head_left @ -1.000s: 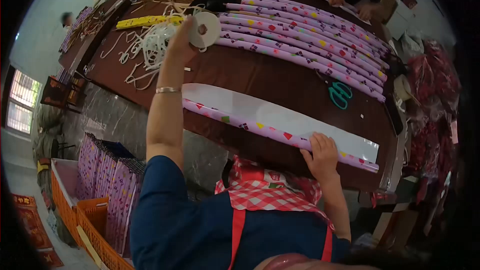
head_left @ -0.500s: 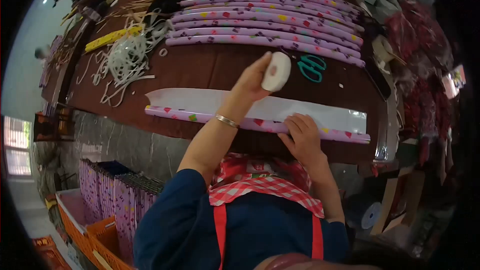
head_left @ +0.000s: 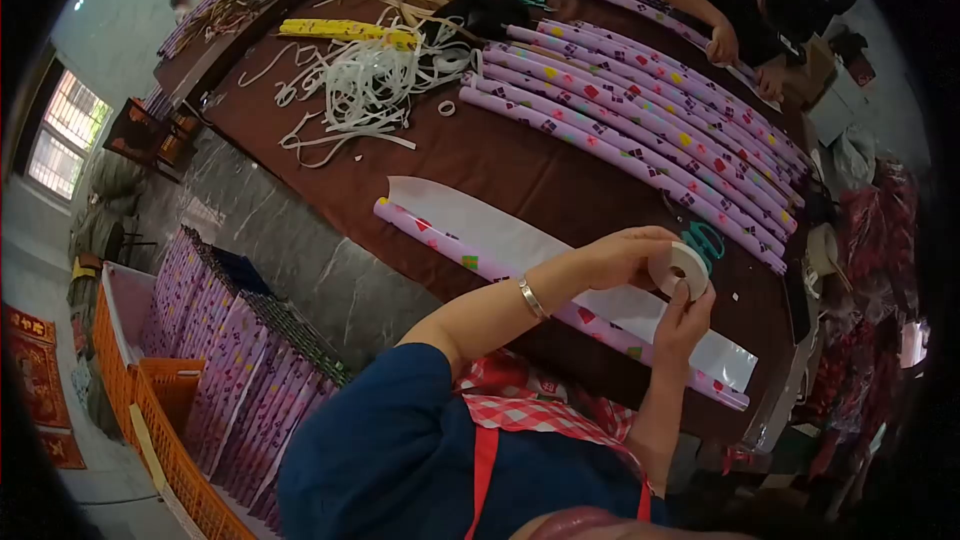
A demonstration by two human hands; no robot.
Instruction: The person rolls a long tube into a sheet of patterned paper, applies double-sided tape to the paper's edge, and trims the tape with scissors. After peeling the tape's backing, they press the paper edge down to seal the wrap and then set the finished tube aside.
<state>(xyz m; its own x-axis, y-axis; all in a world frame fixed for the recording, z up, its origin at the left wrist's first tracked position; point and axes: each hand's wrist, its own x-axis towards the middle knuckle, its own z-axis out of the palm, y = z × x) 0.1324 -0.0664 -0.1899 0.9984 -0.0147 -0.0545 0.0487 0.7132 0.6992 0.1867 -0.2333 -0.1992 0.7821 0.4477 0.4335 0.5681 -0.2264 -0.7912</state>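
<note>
Nearby, teal scissors (head_left: 712, 237) behind tape roll (head_left: 679, 269), wrapped tubes (head_left: 640, 130) beyond

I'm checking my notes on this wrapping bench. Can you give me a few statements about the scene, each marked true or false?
1. The left hand and the right hand are both on the white tape roll. True.
2. The right hand holds the green scissors. False: they lie on the brown table, just behind the roll.
3. A partly rolled purple sheet lies on the table below the hands. True.
4. The finished purple tubes stand upright. False: they lie flat, side by side.
5. The left wrist is bare. False: it wears a bracelet.
</note>
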